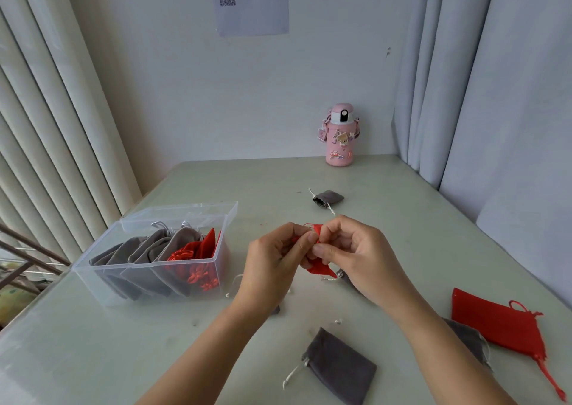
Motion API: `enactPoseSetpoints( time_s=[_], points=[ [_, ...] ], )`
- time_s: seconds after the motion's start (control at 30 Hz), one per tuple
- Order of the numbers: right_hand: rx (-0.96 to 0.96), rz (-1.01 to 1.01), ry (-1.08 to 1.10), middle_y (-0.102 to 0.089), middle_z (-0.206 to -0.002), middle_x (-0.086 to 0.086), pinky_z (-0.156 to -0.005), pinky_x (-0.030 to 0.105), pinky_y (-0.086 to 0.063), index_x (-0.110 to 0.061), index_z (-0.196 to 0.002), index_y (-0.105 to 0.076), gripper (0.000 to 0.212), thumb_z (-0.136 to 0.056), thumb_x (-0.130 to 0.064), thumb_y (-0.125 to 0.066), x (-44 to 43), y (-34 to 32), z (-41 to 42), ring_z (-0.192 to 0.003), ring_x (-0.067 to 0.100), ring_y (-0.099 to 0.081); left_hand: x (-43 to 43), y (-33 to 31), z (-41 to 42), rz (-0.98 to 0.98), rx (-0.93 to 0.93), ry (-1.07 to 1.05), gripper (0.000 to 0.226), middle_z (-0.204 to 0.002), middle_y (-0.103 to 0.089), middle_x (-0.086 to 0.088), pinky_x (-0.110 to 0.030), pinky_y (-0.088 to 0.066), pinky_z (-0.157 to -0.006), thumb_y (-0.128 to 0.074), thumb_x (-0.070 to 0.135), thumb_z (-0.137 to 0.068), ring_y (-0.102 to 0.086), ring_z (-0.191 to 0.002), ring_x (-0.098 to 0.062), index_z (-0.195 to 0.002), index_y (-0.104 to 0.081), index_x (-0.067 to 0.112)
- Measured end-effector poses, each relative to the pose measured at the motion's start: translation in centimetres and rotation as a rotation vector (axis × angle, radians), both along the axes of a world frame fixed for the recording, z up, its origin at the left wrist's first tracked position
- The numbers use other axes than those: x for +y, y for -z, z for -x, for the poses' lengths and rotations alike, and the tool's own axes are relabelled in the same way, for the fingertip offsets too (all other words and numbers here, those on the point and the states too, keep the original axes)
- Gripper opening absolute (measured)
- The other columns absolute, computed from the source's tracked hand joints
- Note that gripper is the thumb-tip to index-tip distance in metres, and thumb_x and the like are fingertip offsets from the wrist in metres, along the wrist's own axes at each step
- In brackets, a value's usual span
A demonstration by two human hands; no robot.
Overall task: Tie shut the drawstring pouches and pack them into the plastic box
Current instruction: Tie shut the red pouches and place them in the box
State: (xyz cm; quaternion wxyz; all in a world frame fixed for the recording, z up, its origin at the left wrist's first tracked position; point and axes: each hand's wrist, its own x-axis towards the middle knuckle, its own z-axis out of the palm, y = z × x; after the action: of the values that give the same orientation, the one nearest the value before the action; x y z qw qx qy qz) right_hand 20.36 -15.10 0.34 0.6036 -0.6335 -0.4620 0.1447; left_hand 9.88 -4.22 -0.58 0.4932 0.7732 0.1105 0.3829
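Your left hand [272, 265] and right hand [356, 259], fingers curled, pinched the soft red pouch [318, 268] at its gathered neck above the smooth table [123, 342]; the clear rectangular plastic box [93, 284] sat to their left.

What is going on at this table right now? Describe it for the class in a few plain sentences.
A person is tying a red pouch, pinching its drawstring end between the left hand and the right hand above the table. The open plastic box on the left holds packed pouches, grey and red. A near grey pouch, a far grey pouch and a flat red pouch lie loose, not yet packed.
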Motion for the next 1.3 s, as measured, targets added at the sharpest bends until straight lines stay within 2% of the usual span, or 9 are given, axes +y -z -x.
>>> enactPoseSetpoints(
  time_s=[0.13, 0.33, 0.57, 0.7, 0.83, 0.93, 1.03, 1.13, 1.3],
  points=[
    [-0.015, -0.031, 0.018, -0.063, -0.060, 0.002, -0.057, 0.009, -0.047, 0.001, -0.077, -0.058, 0.012, -0.082, 0.007, -0.067, -0.1, -0.1, 0.6, -0.054, 0.002, -0.063, 0.6, -0.3, 0.2, 0.027, 0.046, 0.029, 0.014, -0.060, -0.068, 0.003, -0.016, -0.051, -0.062, -0.063, 0.011, -0.087, -0.063, -0.056, -0.007, -0.077, -0.072, 0.009],
    [0.035, 0.009, 0.063, -0.072, -0.078, 0.003, -0.075, 0.032, -0.058, -0.013, -0.090, -0.068, 0.016, -0.077, -0.007, -0.076, 0.3, 0.0, 0.4, -0.075, 0.017, -0.070, 0.7, -0.6, 0.0, 0.230, -0.001, 0.169, 0.021, -0.066, -0.069, 0.000, -0.018, -0.049, -0.062, -0.058, 0.023, -0.082, -0.061, -0.063, -0.011, -0.081, -0.071, 0.006],
    [-0.149, 0.063, 0.109, -0.065, -0.062, -0.013, -0.057, 0.009, -0.041, -0.024, -0.075, -0.074, 0.012, -0.084, -0.016, -0.070, 0.2, 0.1, 0.7, -0.057, 0.002, -0.057, 0.7, -0.3, 0.0, 0.237, -0.041, 0.130, 0.018, -0.069, -0.071, 0.001, -0.016, -0.047, -0.062, -0.063, 0.025, -0.077, -0.057, -0.063, -0.008, -0.079, -0.074, 0.012],
    [-0.263, 0.061, 0.123, -0.062, -0.064, 0.006, -0.055, 0.013, -0.038, -0.015, -0.079, -0.075, 0.009, -0.086, -0.018, -0.070, 0.2, 0.2, 0.5, -0.058, 0.015, -0.054, 0.9, -0.3, 0.0, 0.224, -0.023, 0.121, 0.018, -0.069, -0.071, 0.002, -0.014, -0.047, -0.061, -0.062, 0.027, -0.075, -0.056, -0.064, -0.008, -0.080, -0.074, 0.014],
    [-0.311, 0.069, 0.064, -0.063, -0.071, 0.001, -0.061, 0.012, -0.039, -0.011, -0.084, -0.073, 0.008, -0.088, -0.016, -0.067, 0.2, 0.1, 0.3, -0.064, 0.006, -0.054, 1.3, -0.4, 0.2, 0.324, 0.055, 0.224, 0.025, -0.068, -0.068, -0.003, -0.018, -0.049, -0.065, -0.059, 0.029, -0.080, -0.059, -0.065, -0.012, -0.081, -0.069, 0.007],
    [-0.212, 0.087, -0.027, -0.064, -0.077, 0.000, -0.067, 0.023, -0.045, -0.012, -0.085, -0.069, 0.007, -0.090, -0.013, -0.064, 0.1, 0.0, 0.1, -0.068, 0.004, -0.055, 2.1, -0.7, 0.5, 0.410, 0.109, 0.365, 0.022, -0.065, -0.059, 0.001, -0.018, -0.045, -0.065, -0.061, 0.025, -0.088, -0.052, -0.061, -0.008, -0.079, -0.063, 0.006],
    [-0.197, 0.104, -0.078, -0.063, -0.080, 0.000, -0.075, 0.030, -0.047, -0.020, -0.080, -0.065, 0.015, -0.091, -0.012, -0.062, 0.2, 0.1, 0.1, -0.078, 0.013, -0.060, 2.8, -1.4, 1.1, 0.288, 0.186, 0.390, 0.016, -0.066, -0.060, 0.002, -0.017, -0.044, -0.063, -0.062, 0.020, -0.087, -0.052, -0.062, -0.007, -0.079, -0.067, 0.008],
    [-0.244, 0.151, -0.052, -0.052, -0.069, -0.010, -0.063, 0.016, -0.038, -0.029, -0.070, -0.056, 0.028, -0.092, -0.012, -0.060, 0.4, 0.4, 0.4, -0.064, 0.004, -0.048, 3.0, -1.9, 1.5, 0.089, 0.242, 0.287, 0.017, -0.070, -0.068, -0.007, -0.020, -0.047, -0.063, -0.066, 0.020, -0.078, -0.057, -0.063, -0.009, -0.083, -0.073, 0.005],
    [-0.350, 0.194, 0.024, -0.048, -0.066, -0.010, -0.058, 0.016, -0.038, -0.021, -0.070, -0.053, 0.025, -0.092, -0.009, -0.058, 0.6, 0.7, 0.8, -0.063, 0.004, -0.047, 2.7, -1.9, 1.7, -0.107, 0.266, 0.128, 0.010, -0.073, -0.073, -0.002, -0.012, -0.049, -0.064, -0.074, 0.012, -0.077, -0.066, -0.064, -0.004, -0.086, -0.076, 0.009]
  ],
)
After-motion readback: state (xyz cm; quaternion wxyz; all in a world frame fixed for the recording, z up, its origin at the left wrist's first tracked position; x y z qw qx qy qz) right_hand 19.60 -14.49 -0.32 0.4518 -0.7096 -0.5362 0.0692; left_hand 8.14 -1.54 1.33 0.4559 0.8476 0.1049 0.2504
